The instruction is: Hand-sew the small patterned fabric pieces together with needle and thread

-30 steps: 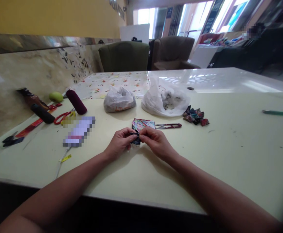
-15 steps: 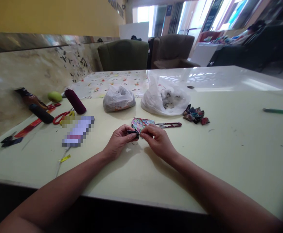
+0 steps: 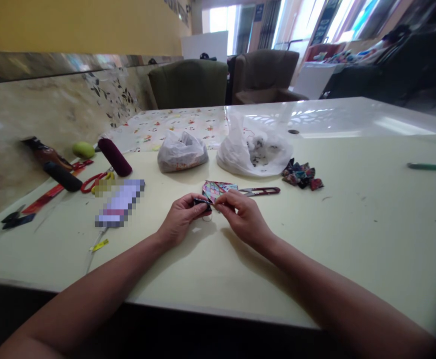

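Note:
My left hand [image 3: 182,217] is closed, with a small dark piece of fabric [image 3: 203,204] pinched between thumb and fingers. Close against the fabric's right end, my right hand [image 3: 236,209] is closed in a pinch. What its fingertips hold is too small to make out. A thin loop of thread [image 3: 207,220] hangs beneath the fabric. Just behind both hands lies a colourful scale-patterned cloth [image 3: 214,189], partly covered by the right fingers. Thread snips [image 3: 263,191] with dark red handles lie behind the right hand.
Behind stand a tied plastic bag [image 3: 182,153] and an open bag of white stuffing [image 3: 255,152], beside a pile of dark fabric pieces [image 3: 301,175]. Leftward are thread spools [image 3: 115,157], red-and-yellow scissors [image 3: 96,183], a blurred-out phone [image 3: 120,203] and a green fruit [image 3: 84,149]. A green pen-like object [image 3: 429,166] lies right.
The dark fabric has tilted slightly in my left hand, and the right fingertips have shifted slightly left along it. Both hands keep their pinch, and the camera view has shifted a little.

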Motion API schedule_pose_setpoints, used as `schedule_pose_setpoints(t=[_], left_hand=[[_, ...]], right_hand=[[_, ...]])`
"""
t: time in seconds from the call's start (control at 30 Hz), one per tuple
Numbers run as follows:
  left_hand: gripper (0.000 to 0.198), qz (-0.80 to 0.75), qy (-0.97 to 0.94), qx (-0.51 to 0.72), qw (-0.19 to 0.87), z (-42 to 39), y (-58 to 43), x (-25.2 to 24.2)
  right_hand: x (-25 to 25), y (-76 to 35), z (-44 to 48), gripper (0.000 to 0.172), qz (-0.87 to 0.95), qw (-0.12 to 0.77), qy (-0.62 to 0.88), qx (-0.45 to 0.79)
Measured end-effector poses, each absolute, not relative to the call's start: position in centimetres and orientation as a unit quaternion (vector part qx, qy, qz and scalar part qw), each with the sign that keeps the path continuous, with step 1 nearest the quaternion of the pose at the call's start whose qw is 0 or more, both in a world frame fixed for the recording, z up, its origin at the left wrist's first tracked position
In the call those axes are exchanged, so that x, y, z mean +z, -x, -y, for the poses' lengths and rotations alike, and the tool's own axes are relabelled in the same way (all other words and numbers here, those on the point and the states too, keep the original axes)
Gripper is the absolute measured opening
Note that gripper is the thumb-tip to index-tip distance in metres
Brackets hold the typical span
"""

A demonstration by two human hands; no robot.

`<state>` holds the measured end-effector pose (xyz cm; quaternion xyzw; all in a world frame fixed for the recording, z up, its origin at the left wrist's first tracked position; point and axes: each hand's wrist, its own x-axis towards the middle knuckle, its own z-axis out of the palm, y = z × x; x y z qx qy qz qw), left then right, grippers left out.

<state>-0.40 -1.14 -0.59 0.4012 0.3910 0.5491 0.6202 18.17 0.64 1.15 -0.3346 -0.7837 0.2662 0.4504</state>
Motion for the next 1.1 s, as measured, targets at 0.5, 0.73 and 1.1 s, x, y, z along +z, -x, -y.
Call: schedule_pose_setpoints(t=[0.5,0.73,1.1], left_hand=[[0.020,-0.404,-0.395,0.557,0.609,1.13,0.40,-0.39],[0.020,-0.416,-0.416,0.561,0.582,1.16,0.30,-0.32],[0.019,-0.422,-0.500,0.545,0.524,1.16,0.76,-1.04]], right_hand=[[1.42,-18.28,-0.51,0.014,0.792,0.442,0.336,0.254],[1.41,-18.35,-0.61,0.015,0.797,0.432,0.335,0.258],[1.16,-17.90,-0.39,0.014,0.758,0.445,0.338,0.337]])
